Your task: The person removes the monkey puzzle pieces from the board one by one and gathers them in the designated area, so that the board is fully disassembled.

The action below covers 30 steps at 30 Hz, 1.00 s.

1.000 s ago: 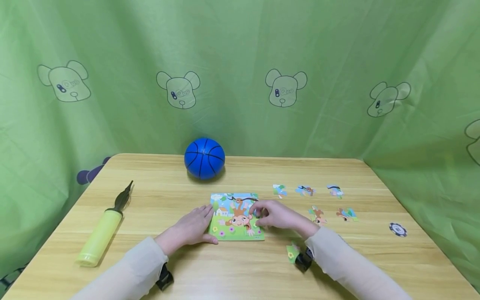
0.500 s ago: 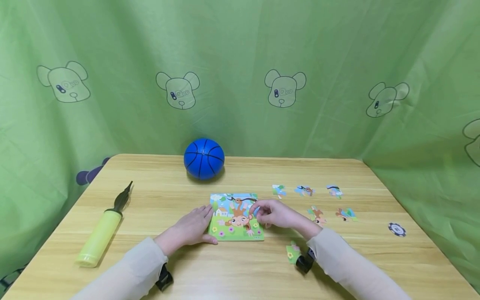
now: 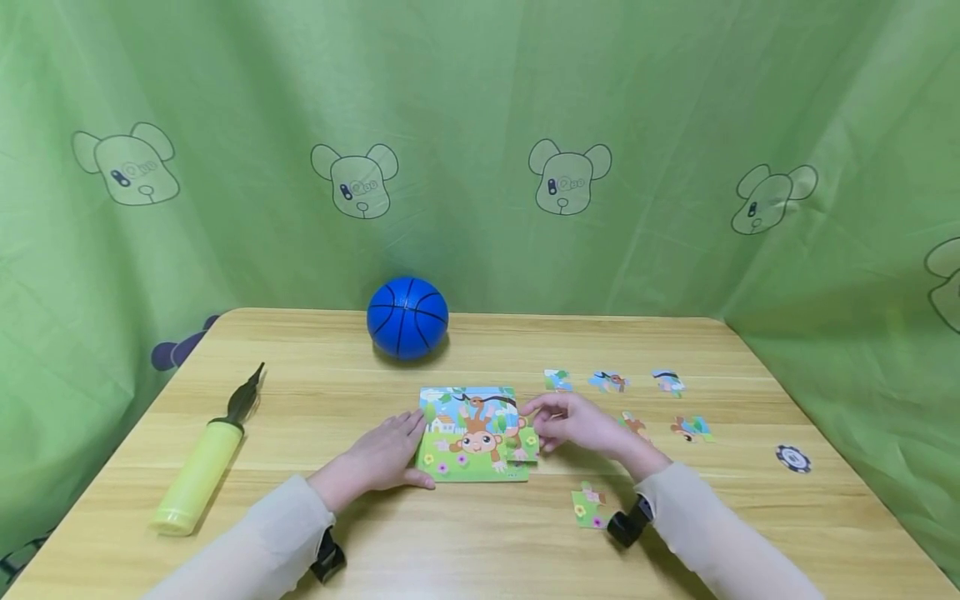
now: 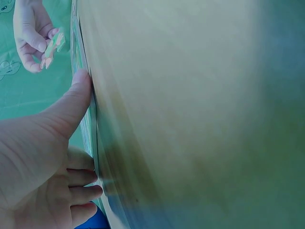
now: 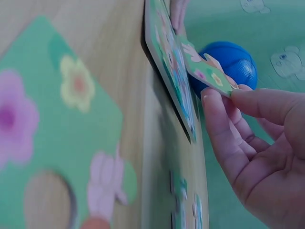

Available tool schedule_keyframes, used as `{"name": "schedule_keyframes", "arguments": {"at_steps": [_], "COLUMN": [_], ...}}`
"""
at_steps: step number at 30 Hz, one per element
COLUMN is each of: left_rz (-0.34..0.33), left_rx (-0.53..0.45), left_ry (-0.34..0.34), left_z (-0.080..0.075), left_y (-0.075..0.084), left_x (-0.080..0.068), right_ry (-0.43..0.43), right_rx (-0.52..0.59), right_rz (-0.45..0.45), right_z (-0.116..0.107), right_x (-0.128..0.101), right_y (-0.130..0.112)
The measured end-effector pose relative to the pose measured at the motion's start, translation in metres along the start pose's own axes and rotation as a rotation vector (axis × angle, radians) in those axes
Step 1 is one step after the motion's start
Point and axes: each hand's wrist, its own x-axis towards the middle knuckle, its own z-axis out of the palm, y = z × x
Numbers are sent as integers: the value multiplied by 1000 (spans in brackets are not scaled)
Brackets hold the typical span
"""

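The monkey picture board (image 3: 457,462) of a jigsaw puzzle lies flat on the table. Along its left edge rests my left hand (image 3: 386,454), fingers straight and thumb at the lower corner. My right hand (image 3: 573,423) pinches a green puzzle piece (image 3: 527,446) between thumb and fingers, lifted over the board's right edge. In the right wrist view the piece (image 5: 205,69) is tilted, showing flowers and part of the monkey. A loose flowered piece (image 3: 588,508) lies on the table near my right wrist.
Several loose pieces lie at the right, among them a tail piece (image 3: 609,382) and a blue-green piece (image 3: 692,429). A poker chip (image 3: 793,458) is farther right. Behind the board sits a blue basketball (image 3: 407,318); a yellow hand pump (image 3: 201,475) lies at the left.
My right hand has drawn back to the right, with the puzzle piece now lifted and shifted toward the board's right edge. My left hand has stayed on the board's edge.
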Motion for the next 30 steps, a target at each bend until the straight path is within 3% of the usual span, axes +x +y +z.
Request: {"name": "schedule_keyframes", "arguments": {"at_steps": [10, 21, 30], "left_rz": [5, 8, 6], "left_rx": [11, 25, 24], "left_ry": [3, 3, 3], "left_z": [0, 0, 0], "left_y": [0, 0, 1], "left_x": [0, -1, -1], "right_ry": [101, 219, 220], "right_rx": [26, -50, -75], "right_rz": [42, 94, 154], "right_z": [-34, -75, -109], "right_x": [-32, -81, -128], "right_y": [6, 18, 36]}}
